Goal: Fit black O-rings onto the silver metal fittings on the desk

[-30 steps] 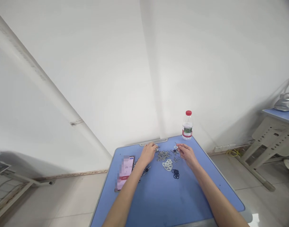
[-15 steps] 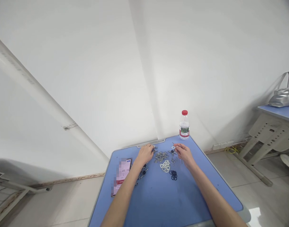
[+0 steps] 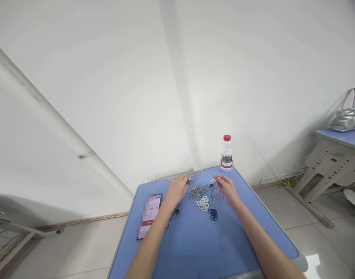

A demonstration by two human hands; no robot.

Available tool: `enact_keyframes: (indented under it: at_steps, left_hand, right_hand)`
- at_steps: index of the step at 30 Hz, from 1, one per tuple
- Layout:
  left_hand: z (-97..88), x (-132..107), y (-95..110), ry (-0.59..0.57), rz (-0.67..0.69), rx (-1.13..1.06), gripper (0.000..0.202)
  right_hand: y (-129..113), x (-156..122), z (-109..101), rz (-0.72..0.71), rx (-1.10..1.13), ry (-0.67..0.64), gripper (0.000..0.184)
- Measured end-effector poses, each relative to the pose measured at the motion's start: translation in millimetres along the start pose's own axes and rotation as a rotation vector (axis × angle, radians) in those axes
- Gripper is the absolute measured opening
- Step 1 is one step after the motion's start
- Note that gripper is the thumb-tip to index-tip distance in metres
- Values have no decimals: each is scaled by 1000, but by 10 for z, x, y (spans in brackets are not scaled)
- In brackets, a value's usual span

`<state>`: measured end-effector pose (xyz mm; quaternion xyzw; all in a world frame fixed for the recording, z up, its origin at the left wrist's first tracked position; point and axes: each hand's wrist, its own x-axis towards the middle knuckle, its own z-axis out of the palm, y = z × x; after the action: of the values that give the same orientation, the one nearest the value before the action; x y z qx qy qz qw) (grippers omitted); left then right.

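Observation:
My left hand (image 3: pixel 178 189) is closed at the far edge of the blue desk, its fingertips on a small metal part with a black ring (image 3: pixel 188 182). My right hand (image 3: pixel 226 187) pinches a thin dark rod (image 3: pixel 213 176), most of it hidden by the fingers. By those fingertips is a pale flat gasket (image 3: pixel 212 181); I cannot tell whether they touch it. Just below sits another metal part with a black ring (image 3: pixel 211 186). Between the hands lie a heap of screws (image 3: pixel 198 192), scattered small nuts (image 3: pixel 214 196), white gaskets (image 3: pixel 203 203) and black rubber rings (image 3: pixel 212 214).
More metal parts with black rings (image 3: pixel 176 211) lie beside my left forearm. A phone (image 3: pixel 150 217) showing a timer is at the left of the blue desk (image 3: pixel 195 248). A red-capped water bottle (image 3: pixel 226 155) stands at the far right corner, near the white wall (image 3: pixel 137 97).
My left hand has shifted slightly, and more of the black-ringed part shows at its fingertips. My right hand stays nearly in place, still pinching the rod.

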<state>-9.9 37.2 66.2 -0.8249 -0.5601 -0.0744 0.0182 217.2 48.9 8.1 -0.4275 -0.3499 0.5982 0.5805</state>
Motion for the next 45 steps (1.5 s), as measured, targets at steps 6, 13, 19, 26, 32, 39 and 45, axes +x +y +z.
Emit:
enact_keyframes:
  at_steps: [6,13,19,26,32,39,45]
  left_hand:
    - [-151,-662,285,-32,50,-246,16]
    - [148,-1055,481,-147,58,-322,18]
    - [177,-1065,435,-180,36,-422,20]
    - [182,-1037,421,-217,-7,-611,27]
    - [305,-1013,421,-141,-41,-712,11]
    - [391,-1006,416,-105,-50,-749,13]
    - [405,-990,421,-122,-86,-769,14]
  right_hand:
    - [-44,-60,19,76,84,-55,39]
    - [-45,-99,24,142,63,-141,28]
    - [-16,-57,-13,193,95,-146,27]
    - [-35,-108,13,212,25,-213,41]
    - [-33,-256,160,193,-83,-341,41]
    - [3,-532,332,26,-327,-597,39]
    - [-11,-667,392,-20,-401,-682,35]
